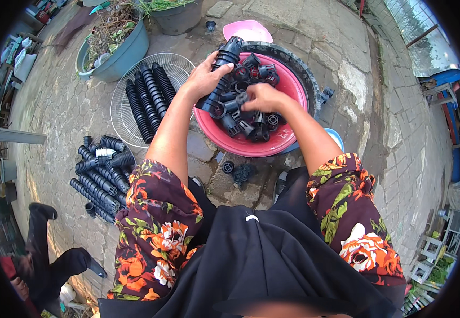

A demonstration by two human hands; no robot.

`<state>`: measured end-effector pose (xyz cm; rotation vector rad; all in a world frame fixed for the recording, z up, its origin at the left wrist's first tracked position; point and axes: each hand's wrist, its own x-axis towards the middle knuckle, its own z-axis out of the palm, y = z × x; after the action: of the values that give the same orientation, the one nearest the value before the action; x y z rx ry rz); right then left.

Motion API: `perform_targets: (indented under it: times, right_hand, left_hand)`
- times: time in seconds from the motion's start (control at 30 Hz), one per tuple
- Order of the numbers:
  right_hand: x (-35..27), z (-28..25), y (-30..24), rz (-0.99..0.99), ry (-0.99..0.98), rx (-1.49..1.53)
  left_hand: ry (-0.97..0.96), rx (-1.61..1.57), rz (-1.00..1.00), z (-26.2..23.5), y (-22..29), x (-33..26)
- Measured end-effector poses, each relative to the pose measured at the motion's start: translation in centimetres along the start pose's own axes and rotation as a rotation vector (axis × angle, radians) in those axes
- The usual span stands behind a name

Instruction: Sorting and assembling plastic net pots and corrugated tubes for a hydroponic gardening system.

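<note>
A stack of ribbed black plastic cup-shaped fittings nested into a column (220, 74) is held in the left hand (204, 78), whose grip is clamped around its middle, the column being tilted with its upper end toward the far rim of a round pink plastic basin (283, 142). The basin is seated in a dark tyre-like ring on the stone-paved ground and is filled with loose black plastic fittings (251, 123) of the same kind. The right hand (261, 97) is lowered into that heap just beside the column's lower end; its fingers are curled together over one of the loose pieces, though whether a piece is actually pinched cannot be told. To the left, long finished black ribbed columns (148, 99) are laid side by side in a white wire fan guard used as a tray (179, 63), and more such columns (100, 177) are piled on the paving nearer the person's left knee. For the joining to be done well, the column would best be kept steady and its open end turned toward the right hand, each loose piece being aligned squarely with the ribs before it is pressed home, so that the stack is kept straight and no piece is seated askew.
</note>
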<state>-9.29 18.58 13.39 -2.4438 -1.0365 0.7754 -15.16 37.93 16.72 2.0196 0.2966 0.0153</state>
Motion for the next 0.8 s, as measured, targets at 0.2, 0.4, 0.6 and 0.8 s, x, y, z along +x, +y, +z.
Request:
perform_targets:
  times: [0.2,0.4,0.6,0.8]
  right_hand:
    - [0.7,-4.8,2.6,0.108,0.770,1.117]
    - [1.1,-4.5,-0.2,-0.021,0.402,0.984]
    - [1.8,-2.2,1.3,0.179,0.408,0.778]
    - [2.2,5.8,-2.9,-0.277,0.187,-0.399]
  left_hand:
    - [-0.227,0.029,0.024,0.9,0.3,-1.1]
    - [-0.274,0.021,0.008,1.0,1.2,-1.6]
    - [-0.088,-0.070,0.030,0.8,0.6,-0.4]
    - [0.050,0.017,-0.008,-0.3,0.7,-0.6]
